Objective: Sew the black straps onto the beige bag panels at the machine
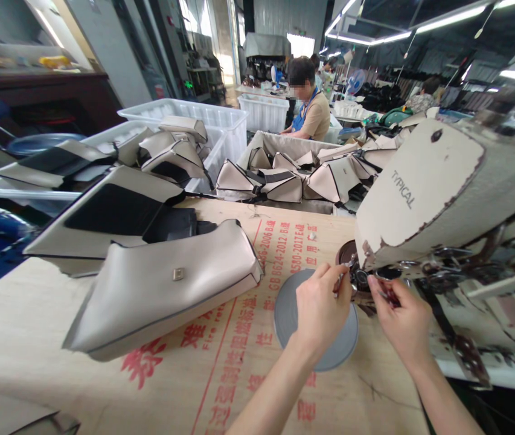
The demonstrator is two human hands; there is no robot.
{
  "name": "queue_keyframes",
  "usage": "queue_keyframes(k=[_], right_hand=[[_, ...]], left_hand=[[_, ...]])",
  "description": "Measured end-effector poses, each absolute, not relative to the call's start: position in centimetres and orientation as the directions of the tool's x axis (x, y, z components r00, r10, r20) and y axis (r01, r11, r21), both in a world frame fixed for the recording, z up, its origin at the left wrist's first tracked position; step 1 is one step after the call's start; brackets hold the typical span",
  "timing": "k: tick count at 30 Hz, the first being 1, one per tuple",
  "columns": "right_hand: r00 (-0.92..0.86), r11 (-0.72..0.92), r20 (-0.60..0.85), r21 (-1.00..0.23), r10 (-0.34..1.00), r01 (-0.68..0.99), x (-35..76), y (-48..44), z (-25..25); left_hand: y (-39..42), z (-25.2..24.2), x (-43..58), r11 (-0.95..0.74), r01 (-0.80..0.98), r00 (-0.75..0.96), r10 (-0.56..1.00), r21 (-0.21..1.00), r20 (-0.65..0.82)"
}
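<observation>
Left hand [323,305], right hand [404,320] at machine [424,181] edge; bare board [89,393] beside bag [162,302].

The sewing machine [424,187], cream-painted with chipped dark edges and marked "TYPICAL", stands at the right of the bench [234,386]. A round, dark metal part [360,279] sits low at its near end, between the fingertips of the left hand [323,308] and right hand [403,317]. Each hand pinches a small, dark piece too small to identify. A grey coiled roll [339,343] lies flat beneath the left hand.
</observation>
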State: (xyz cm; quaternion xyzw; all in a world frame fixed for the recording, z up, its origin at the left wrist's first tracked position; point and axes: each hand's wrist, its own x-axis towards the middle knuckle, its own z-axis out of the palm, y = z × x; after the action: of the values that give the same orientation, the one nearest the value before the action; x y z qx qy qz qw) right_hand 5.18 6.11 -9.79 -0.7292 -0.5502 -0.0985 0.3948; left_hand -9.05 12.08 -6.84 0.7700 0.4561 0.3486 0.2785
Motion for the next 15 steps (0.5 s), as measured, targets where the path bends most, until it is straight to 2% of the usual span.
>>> queue_keyframes(k=[15], right_hand=[[0.294, -0.012, 0.654, -0.400, 0.697, 0.917, 4.78, 6.53, -9.15]], left_hand=[[12.11, -7.18, -8.71, -0.457, 0.509, 0.360, 0.883, 0.730, 0.302]])
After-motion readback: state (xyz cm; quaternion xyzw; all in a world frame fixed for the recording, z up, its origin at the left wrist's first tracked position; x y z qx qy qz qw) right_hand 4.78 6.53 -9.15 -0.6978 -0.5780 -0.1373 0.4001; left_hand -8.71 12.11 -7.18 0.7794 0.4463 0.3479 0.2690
